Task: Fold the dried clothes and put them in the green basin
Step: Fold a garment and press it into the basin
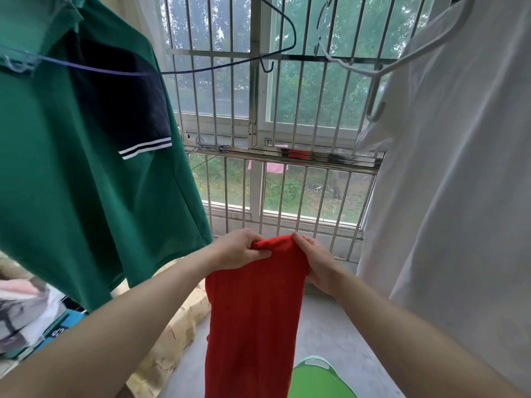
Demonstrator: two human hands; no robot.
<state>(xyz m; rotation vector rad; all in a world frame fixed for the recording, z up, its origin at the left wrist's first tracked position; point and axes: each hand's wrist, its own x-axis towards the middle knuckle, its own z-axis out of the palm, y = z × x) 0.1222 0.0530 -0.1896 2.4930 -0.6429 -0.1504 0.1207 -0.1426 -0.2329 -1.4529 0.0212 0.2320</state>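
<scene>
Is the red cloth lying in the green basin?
No, the left hand and right hand hold the red cloth up; it hangs in front of the green basin.

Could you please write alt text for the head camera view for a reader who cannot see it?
The left hand and right hand hold up a red fabric garment above a green plastic basin; a green shirt and white shirt hang alongside.
</scene>
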